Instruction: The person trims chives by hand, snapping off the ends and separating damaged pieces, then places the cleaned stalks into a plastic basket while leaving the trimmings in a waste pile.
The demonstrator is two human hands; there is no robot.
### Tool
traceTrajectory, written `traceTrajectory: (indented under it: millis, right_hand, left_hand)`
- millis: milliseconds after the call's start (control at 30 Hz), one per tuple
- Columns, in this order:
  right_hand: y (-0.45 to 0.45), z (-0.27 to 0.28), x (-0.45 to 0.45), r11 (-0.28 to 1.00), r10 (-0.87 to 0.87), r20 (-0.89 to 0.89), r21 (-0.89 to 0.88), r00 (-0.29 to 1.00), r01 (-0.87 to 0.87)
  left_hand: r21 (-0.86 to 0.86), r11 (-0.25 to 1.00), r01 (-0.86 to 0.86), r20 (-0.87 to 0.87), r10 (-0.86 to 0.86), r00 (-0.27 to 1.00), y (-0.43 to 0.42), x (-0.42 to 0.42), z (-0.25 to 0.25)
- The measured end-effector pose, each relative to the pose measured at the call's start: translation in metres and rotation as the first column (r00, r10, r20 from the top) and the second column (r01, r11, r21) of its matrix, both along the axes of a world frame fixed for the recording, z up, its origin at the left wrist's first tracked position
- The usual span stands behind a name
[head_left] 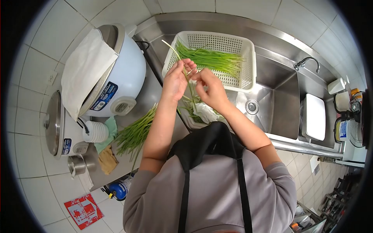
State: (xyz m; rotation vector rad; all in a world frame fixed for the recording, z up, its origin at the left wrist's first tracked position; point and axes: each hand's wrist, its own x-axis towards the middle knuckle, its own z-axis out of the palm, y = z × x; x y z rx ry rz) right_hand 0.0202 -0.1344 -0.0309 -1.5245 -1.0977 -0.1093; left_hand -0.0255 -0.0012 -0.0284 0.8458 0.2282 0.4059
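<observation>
My left hand (176,80) is raised in front of me, its fingers curled round a long green chive stalk (171,47) whose pale end sticks up to the left. The rest of the stalk hangs down between both hands. Close beside it, my right hand (211,90) is bent, with thumb and fingertips pinched at the stalk's middle. Beneath my hands sits a container with loose green trimmings (189,110) and a crumpled white bag or cloth (206,113). A bundle of chives (136,130) lies on the counter left of my left forearm.
A white perforated basket (248,58) holding neatly laid chives (210,58) stands beyond my hands. To its right is a steel sink (285,101) with a tap (309,62). Large rice cookers (132,73), a white stack of cups (95,131) and a tan cloth (107,160) occupy the left.
</observation>
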Motion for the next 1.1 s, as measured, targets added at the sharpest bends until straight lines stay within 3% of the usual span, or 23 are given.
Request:
traceTrajectory:
  millis: [100,233,333,400,433,533,567,667,767,900,967,1067,1100]
  right_hand:
    - [-0.003,-0.008,0.008,0.996,-0.076,-0.224,0.025,0.972,0.084]
    - [-0.004,-0.024,0.021,1.0,0.027,-0.529,0.021,0.848,-0.019]
    - [-0.012,-0.037,0.029,0.988,0.042,-0.476,-0.111,0.879,-0.108]
    - [-0.021,-0.039,0.035,0.901,0.076,-0.47,-0.345,0.88,-0.262]
    - [-0.025,-0.041,0.036,0.828,0.095,-0.471,-0.451,0.877,-0.332]
    - [-0.036,-0.051,0.027,0.691,0.151,-0.016,-0.714,0.988,-0.116]
    - [-0.034,-0.065,0.022,0.53,0.096,0.058,-0.848,0.994,-0.001]
    - [-0.031,-0.111,0.024,0.507,0.058,0.28,-0.835,0.958,0.213]
    - [-0.03,-0.118,0.03,0.555,0.037,0.316,-0.795,0.948,0.243]
    - [-0.022,-0.137,0.034,0.652,0.15,0.339,-0.74,0.929,0.165]
    - [-0.017,-0.146,0.037,0.672,0.208,0.348,-0.73,0.914,0.125]
    - [-0.017,-0.119,0.032,0.663,0.252,0.368,-0.739,0.895,0.117]
    - [-0.021,-0.103,0.026,0.719,0.257,0.411,-0.686,0.875,0.111]
  left_hand:
    - [0.019,1.0,0.021,0.018,-0.021,1.0,0.001,-0.003,0.005]
    - [0.037,0.999,0.039,0.111,-0.043,0.993,0.006,-0.004,0.011]
    - [0.083,0.996,0.007,0.171,-0.021,0.985,0.014,-0.015,0.025]
    - [0.142,0.989,0.041,0.192,-0.069,0.979,0.026,-0.029,0.034]
    - [0.196,0.979,-0.063,0.123,0.039,0.992,0.022,-0.034,0.044]
    - [0.315,0.947,-0.065,0.014,0.064,0.998,0.028,-0.052,0.053]
    - [0.31,0.949,-0.052,-0.019,0.061,0.998,0.028,-0.056,0.053]
    - [0.29,0.956,0.046,-0.132,-0.008,0.991,0.032,-0.065,0.041]
    - [0.311,0.942,0.126,-0.258,-0.044,0.965,0.035,-0.066,0.022]
    - [0.226,0.924,0.307,-0.308,-0.231,0.923,0.034,-0.059,-0.004]
    - [0.218,0.916,0.337,-0.379,-0.239,0.894,0.031,-0.054,-0.015]
    - [0.195,0.899,0.392,-0.431,-0.281,0.858,0.042,-0.052,-0.035]
    - [0.193,0.901,0.388,-0.452,-0.269,0.85,0.043,-0.051,-0.04]
